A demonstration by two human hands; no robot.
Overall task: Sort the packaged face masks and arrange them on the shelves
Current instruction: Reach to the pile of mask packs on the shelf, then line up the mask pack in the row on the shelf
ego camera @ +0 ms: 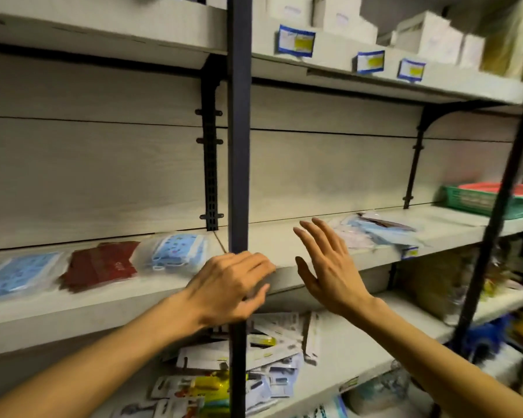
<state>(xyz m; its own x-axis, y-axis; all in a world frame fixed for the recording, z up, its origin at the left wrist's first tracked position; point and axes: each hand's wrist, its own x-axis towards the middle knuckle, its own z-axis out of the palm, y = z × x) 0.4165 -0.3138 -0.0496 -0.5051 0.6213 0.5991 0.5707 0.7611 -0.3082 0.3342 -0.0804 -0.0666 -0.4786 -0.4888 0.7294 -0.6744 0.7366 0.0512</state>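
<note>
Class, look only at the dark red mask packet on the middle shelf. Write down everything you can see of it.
The dark red mask packet lies flat on the pale middle shelf, left of the dark upright post. It looks like maroon masks in a clear, glossy plastic sleeve, slightly skewed to the shelf edge. A blue mask packet lies on its left and a patterned blue one on its right. Whether they touch is unclear through the blur. Neither hand touches it; any print is unreadable.
</note>
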